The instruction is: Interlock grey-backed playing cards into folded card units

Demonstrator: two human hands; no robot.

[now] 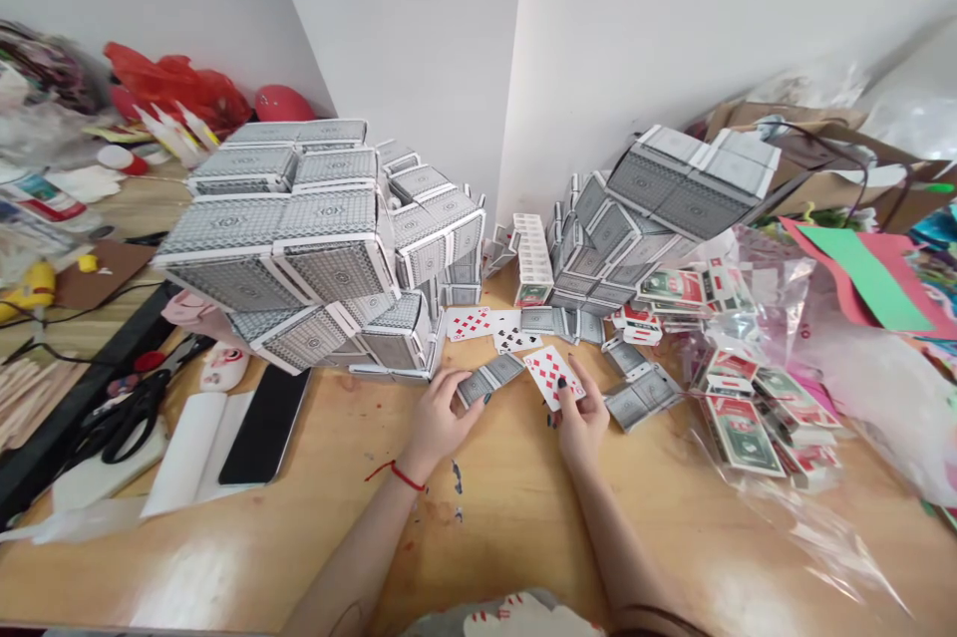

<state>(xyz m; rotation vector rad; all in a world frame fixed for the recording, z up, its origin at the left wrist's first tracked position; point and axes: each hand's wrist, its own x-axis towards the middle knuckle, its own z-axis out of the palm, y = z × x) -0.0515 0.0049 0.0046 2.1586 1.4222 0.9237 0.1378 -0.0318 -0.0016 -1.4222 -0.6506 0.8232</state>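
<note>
My left hand (440, 418), with a red cord at the wrist, is closed on a folded playing-card piece (491, 376) with grey patterned backs outward. Between the thumb and fingers of my right hand (584, 426) is a face-up diamonds playing card (547, 368), tilted close to that piece but seemingly apart from it. Just beyond them lie another red diamonds card (469, 323) and a black-suited card (515, 333). To the right of my right hand rest several folded grey card pieces (644, 393).
Large stacks of boxes made from folded cards stand at the left (329, 248) and right (658, 188) before the wall. Card packs (744, 433) lie in clear plastic at the right. On the left are a black phone (265, 426), scissors (139, 408) and a yellow glue gun (34, 290).
</note>
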